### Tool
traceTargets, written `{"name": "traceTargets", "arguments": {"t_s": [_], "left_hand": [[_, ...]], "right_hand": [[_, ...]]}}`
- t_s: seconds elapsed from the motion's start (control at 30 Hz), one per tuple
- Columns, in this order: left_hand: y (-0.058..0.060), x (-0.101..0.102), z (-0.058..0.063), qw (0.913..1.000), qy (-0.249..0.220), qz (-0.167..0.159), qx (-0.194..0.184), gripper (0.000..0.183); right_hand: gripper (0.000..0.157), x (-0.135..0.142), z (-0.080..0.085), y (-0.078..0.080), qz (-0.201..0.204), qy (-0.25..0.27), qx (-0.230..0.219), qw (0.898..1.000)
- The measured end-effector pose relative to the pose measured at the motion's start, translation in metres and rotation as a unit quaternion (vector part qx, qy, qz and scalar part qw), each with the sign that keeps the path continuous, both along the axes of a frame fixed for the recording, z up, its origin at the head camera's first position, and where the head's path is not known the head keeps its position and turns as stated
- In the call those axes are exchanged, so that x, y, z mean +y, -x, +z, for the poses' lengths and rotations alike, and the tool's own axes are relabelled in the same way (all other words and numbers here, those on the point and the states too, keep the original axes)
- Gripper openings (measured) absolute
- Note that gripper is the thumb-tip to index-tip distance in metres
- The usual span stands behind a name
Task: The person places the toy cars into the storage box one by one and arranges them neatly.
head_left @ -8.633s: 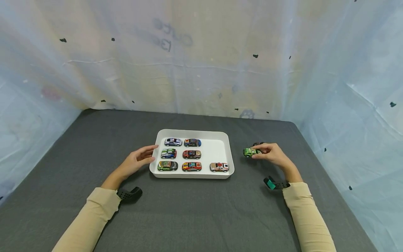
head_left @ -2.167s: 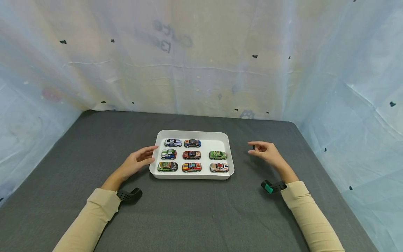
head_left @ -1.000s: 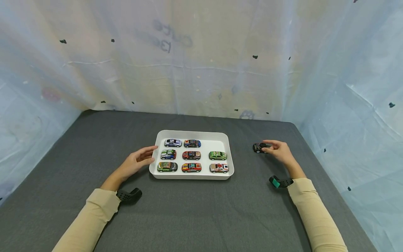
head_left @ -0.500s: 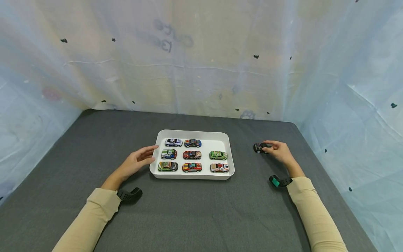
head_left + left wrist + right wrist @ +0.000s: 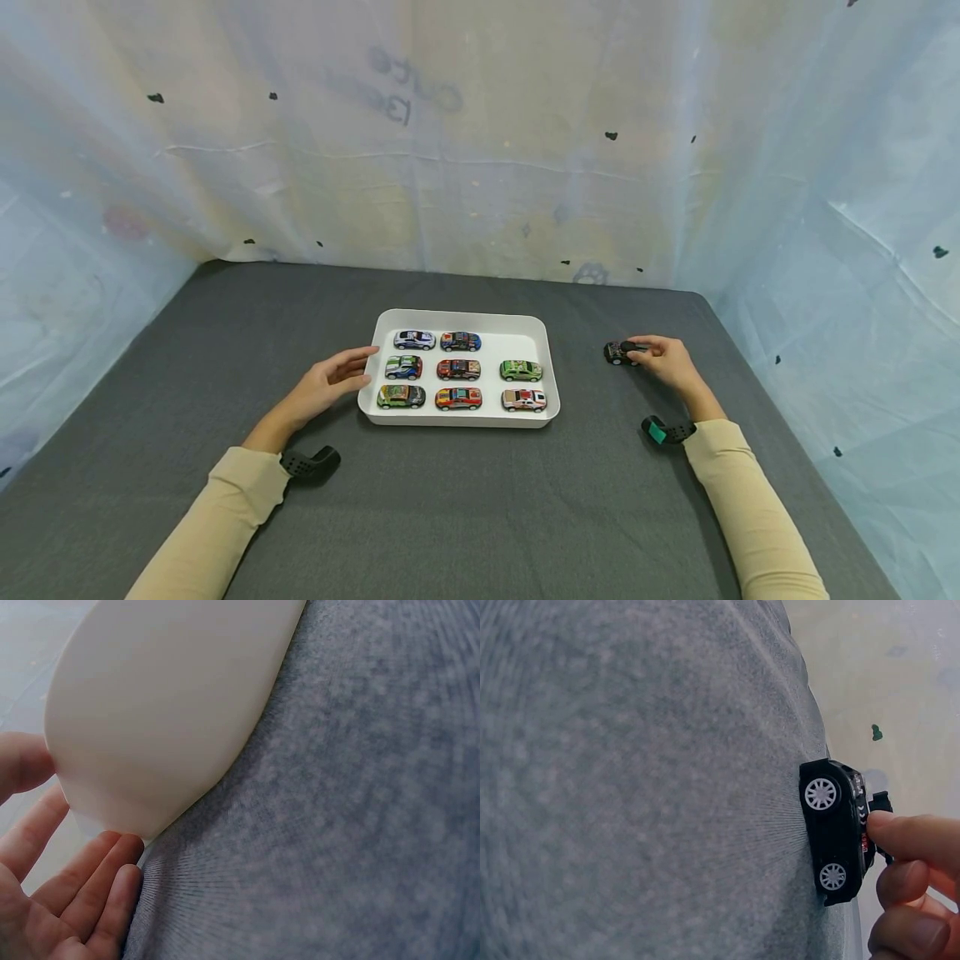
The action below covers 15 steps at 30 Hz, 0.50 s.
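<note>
A white tray point(image 5: 465, 420) stands mid-table with toy cars in rows. My left hand point(image 5: 330, 382) rests its fingertips against the tray's left side; the left wrist view shows the thumb and fingers point(image 5: 96, 889) touching the outer wall. To the right of the tray, my right hand point(image 5: 667, 364) pinches a black toy car point(image 5: 832, 832) between thumb and fingers. Its silver-spoked wheels show in the right wrist view, the car appearing to stand on the cloth. A small dark piece point(image 5: 881, 801) shows above its roof, partly hidden by the thumb.
In the tray, a green car point(image 5: 521, 371) and a white-and-red car point(image 5: 523, 401) form the right column. Two columns of several cars fill the left and middle, including a yellow-and-red car point(image 5: 458, 399). Dark grey cloth point(image 5: 480, 508) covers the table; pale sheeting point(image 5: 465, 167) hangs behind.
The green car, held in my right hand at first, now stands in the tray's right column. My right hand has come back to the black car and stayed there. My left hand has not moved.
</note>
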State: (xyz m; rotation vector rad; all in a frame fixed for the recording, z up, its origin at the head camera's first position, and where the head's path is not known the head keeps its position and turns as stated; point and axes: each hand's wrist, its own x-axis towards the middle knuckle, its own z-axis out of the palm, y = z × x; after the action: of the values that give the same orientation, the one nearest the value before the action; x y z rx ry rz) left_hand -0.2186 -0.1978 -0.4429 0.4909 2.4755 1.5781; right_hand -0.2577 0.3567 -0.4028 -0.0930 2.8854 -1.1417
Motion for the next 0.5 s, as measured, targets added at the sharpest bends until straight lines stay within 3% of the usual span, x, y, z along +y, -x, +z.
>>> {"name": "traceTargets", "arguments": {"t_s": [0.5], "left_hand": [[0.0004,-0.0004,-0.0009,0.9999,-0.011,-0.003,-0.003,0.056]], "right_hand": [[0.036,-0.0001,0.0010,0.0005,0.017,0.011,0.038,0.999]]}}
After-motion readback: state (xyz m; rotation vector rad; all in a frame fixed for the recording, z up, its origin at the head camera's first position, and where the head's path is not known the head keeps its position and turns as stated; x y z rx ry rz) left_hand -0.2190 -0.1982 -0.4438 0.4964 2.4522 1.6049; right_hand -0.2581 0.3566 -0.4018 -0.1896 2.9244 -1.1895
